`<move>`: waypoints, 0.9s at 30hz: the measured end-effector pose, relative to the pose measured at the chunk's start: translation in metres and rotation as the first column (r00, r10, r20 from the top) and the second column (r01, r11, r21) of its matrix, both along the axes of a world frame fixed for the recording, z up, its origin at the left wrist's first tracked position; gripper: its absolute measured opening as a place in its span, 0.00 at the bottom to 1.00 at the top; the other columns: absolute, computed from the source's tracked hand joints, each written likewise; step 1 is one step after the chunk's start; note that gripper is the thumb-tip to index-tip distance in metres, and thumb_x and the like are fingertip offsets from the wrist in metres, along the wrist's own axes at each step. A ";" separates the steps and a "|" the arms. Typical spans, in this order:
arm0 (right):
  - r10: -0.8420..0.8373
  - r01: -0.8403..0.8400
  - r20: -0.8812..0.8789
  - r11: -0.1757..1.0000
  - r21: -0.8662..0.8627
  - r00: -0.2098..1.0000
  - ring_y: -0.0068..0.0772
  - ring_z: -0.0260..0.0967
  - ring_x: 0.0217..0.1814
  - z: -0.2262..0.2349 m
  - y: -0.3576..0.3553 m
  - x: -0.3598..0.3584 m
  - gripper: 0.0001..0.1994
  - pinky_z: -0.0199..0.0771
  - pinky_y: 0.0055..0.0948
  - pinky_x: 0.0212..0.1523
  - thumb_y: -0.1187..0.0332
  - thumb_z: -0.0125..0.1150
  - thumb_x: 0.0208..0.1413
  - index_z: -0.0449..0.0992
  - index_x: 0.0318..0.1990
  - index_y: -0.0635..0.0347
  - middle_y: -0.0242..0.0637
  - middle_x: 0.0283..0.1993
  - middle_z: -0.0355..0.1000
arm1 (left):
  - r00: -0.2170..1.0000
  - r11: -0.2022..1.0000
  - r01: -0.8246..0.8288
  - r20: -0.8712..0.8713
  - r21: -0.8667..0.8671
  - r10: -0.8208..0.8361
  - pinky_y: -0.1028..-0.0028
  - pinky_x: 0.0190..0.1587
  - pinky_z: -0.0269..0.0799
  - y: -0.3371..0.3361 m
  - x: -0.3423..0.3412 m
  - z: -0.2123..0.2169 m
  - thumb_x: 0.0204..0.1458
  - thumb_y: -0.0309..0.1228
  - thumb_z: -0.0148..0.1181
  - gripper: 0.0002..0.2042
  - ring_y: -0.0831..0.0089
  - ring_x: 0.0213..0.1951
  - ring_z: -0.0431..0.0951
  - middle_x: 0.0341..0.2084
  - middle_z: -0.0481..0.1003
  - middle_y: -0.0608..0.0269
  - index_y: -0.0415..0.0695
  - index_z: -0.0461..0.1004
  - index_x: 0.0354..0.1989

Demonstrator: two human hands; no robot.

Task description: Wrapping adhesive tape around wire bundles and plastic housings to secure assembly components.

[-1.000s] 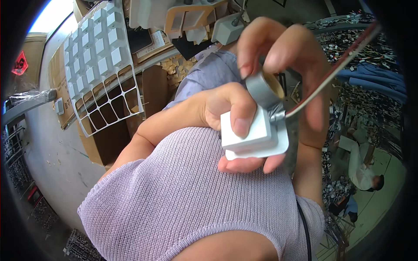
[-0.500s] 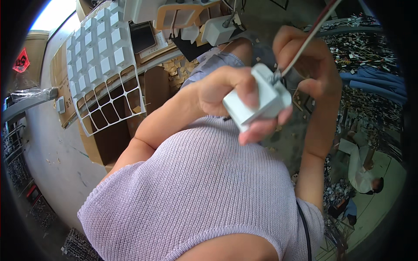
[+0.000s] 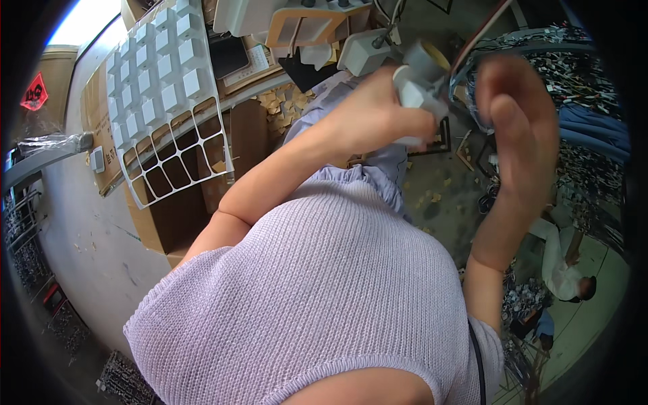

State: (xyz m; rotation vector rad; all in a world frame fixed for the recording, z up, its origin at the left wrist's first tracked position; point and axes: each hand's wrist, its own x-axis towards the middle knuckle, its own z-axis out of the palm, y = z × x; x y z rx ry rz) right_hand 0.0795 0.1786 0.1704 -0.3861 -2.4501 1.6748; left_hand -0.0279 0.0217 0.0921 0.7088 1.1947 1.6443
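Note:
My left hand (image 3: 381,115) is closed around a white boxy plastic housing (image 3: 420,94), out in front of my body. Its fingers partly cover the housing. Just beyond it is a grey ring-shaped piece (image 3: 429,61) with a yellowish inside, like a tape roll; whether it touches the housing I cannot tell. A red and white cable (image 3: 480,32) slants down toward the housing from the upper edge. To the right, apart from the housing, my right hand (image 3: 518,111) is raised and smeared by motion. Its fingers look bent, and I cannot make out anything in them.
A white grid tray (image 3: 169,165) with rows of white square pieces leans at the left over a cardboard box (image 3: 158,226). White housings (image 3: 368,52) and a dark phone-like slab (image 3: 228,55) lie at the top. Bundled cables (image 3: 560,74) fill the right; a person (image 3: 567,273) sits beyond.
My left hand has carried the white housing farther from my body and turned it. My right hand has moved right, away from the cable and housing. The grey ring-shaped piece has come into view.

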 end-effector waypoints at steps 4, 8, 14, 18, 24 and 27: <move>0.412 -0.427 -0.141 0.898 -0.104 0.900 0.28 0.64 0.51 -0.031 0.025 -0.043 0.42 0.62 0.29 0.55 0.43 0.75 0.34 0.71 0.51 0.69 0.40 0.54 0.66 | 0.788 0.892 0.391 0.417 0.227 -0.452 0.74 0.22 0.71 -0.002 0.000 -0.002 0.32 0.32 0.55 0.25 0.67 0.20 0.76 0.20 0.74 0.49 0.27 0.71 0.40; 0.677 -0.667 -0.102 0.736 0.116 0.729 0.28 0.63 0.43 -0.027 0.041 -0.055 0.30 0.60 0.26 0.43 0.49 0.75 0.34 0.77 0.39 0.64 0.36 0.40 0.64 | 0.559 0.739 0.479 0.485 0.473 -0.673 0.73 0.26 0.76 0.000 -0.005 -0.016 0.37 0.28 0.55 0.19 0.67 0.22 0.77 0.22 0.75 0.52 0.30 0.72 0.40; 0.504 -0.500 -0.122 0.863 0.070 0.855 0.22 0.66 0.44 -0.026 0.054 -0.017 0.20 0.66 0.25 0.48 0.67 0.70 0.43 0.75 0.45 0.62 0.31 0.42 0.70 | 0.986 0.994 0.093 0.132 0.065 -0.101 0.73 0.32 0.74 -0.005 -0.008 -0.010 0.37 0.28 0.58 0.17 0.69 0.27 0.77 0.27 0.76 0.56 0.34 0.74 0.38; 0.172 -0.251 -0.191 0.794 -0.554 0.966 0.14 0.65 0.38 -0.031 -0.011 -0.004 0.22 0.66 0.15 0.40 0.63 0.72 0.47 0.75 0.49 0.63 0.30 0.40 0.71 | 0.911 0.963 -0.267 -0.320 0.030 0.262 0.68 0.35 0.71 -0.002 0.003 -0.019 0.37 0.29 0.60 0.19 0.65 0.29 0.75 0.26 0.73 0.53 0.34 0.71 0.40; -0.165 0.223 -0.512 0.973 0.053 0.843 0.19 0.67 0.30 -0.053 -0.020 -0.039 0.18 0.67 0.18 0.33 0.68 0.77 0.38 0.73 0.33 0.61 0.28 0.34 0.72 | 0.883 0.969 -0.248 -0.408 0.013 0.232 0.65 0.34 0.71 -0.004 0.013 -0.010 0.36 0.30 0.61 0.19 0.57 0.30 0.76 0.27 0.73 0.52 0.36 0.70 0.39; 0.086 -0.024 -0.277 0.975 0.221 0.957 0.15 0.61 0.38 -0.029 -0.019 -0.037 0.15 0.62 0.18 0.41 0.75 0.68 0.45 0.74 0.42 0.60 0.25 0.36 0.68 | 0.856 0.964 -0.266 -0.455 0.015 0.244 0.63 0.35 0.71 -0.006 0.012 -0.009 0.36 0.30 0.62 0.20 0.53 0.32 0.76 0.28 0.74 0.50 0.37 0.70 0.40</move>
